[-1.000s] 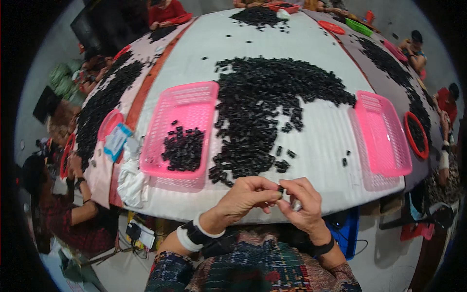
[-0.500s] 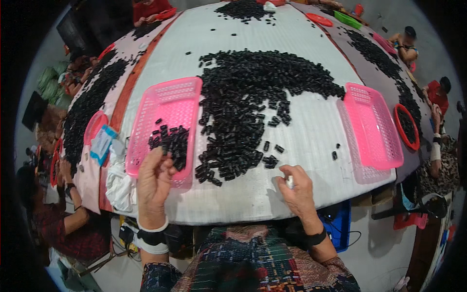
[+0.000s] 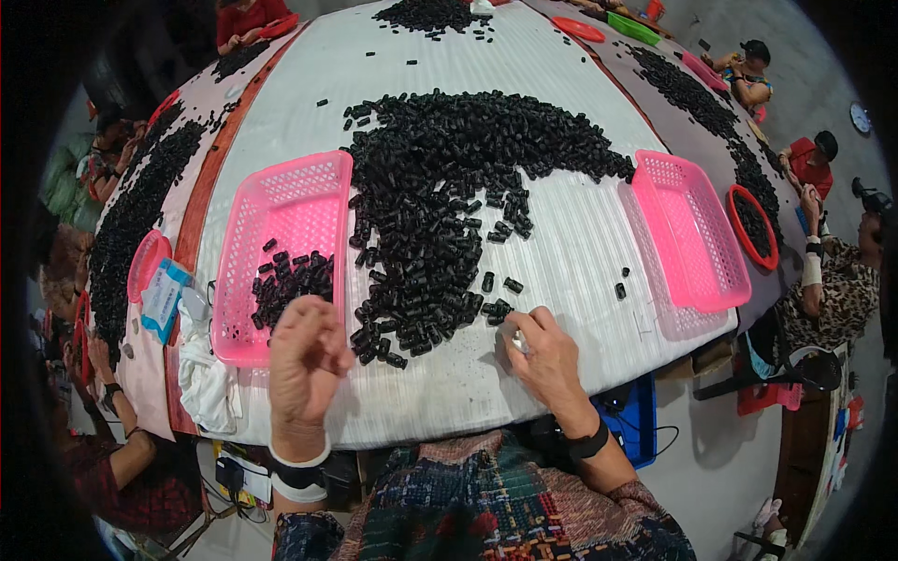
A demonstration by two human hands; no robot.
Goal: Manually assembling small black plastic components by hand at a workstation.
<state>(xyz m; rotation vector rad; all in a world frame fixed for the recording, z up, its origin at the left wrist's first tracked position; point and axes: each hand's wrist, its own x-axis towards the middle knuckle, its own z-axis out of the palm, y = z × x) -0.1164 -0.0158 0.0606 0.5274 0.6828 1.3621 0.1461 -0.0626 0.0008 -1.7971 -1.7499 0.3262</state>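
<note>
My left hand (image 3: pixel 307 369) hovers at the near corner of the left pink basket (image 3: pixel 241 351). Its fingers are loosely bent and apart, slightly blurred, with nothing visible in them. Inside that basket lies a heap of small black cylindrical pieces (image 3: pixel 292 283). My right hand (image 3: pixel 544 360) is closed around a small white, silvery object (image 3: pixel 520 342), mostly hidden by the fingers. It is just beside a few loose black pieces (image 3: pixel 497 312) at the near end of the large black pile (image 3: pixel 421 252) on the white-covered table (image 3: pixel 580 234).
A second pink basket (image 3: pixel 697 238) stands on the right; two stray pieces (image 3: pixel 621 291) lie left of it. White cloth (image 3: pixel 208 379) and a blue-white packet (image 3: pixel 165 297) sit at the left edge. Co-workers, including a person in red (image 3: pixel 810 164), line both sides.
My left hand has drawn back from over the basket's black pieces toward me. My right hand has moved up to the loose pieces near the pile. The whole view has shifted slightly.
</note>
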